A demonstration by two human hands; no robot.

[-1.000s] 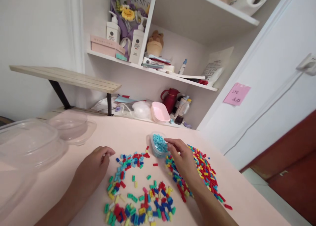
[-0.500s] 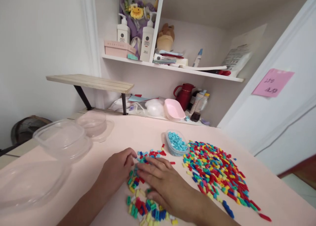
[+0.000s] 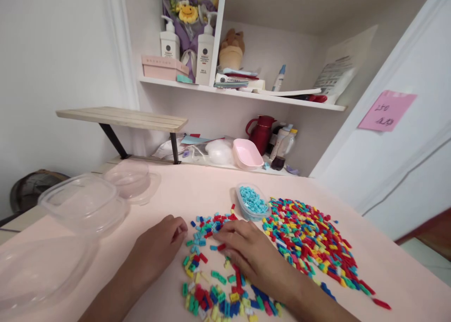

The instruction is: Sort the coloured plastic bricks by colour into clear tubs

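Head view: landmark is the clear plastic tub (image 3: 252, 215) of light-blue toy bricks (image 3: 252, 200). Right hand (image 3: 250, 254) nearer the camera than the tub, over the loose multicolored bricks (image 3: 199, 295); fingers bent, close together, can't tell if they pinch one. Left hand (image 3: 160, 244) left of the tub, beside those bricks, fingers curled in; can't tell if it holds anything. Big mixed brick pile (image 3: 313, 240) right of the tub. Pink basin (image 3: 247, 155) behind it.

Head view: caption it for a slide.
Two bare hands over multicoloured plastic bricks, beside a clear tub of light-blue ones.
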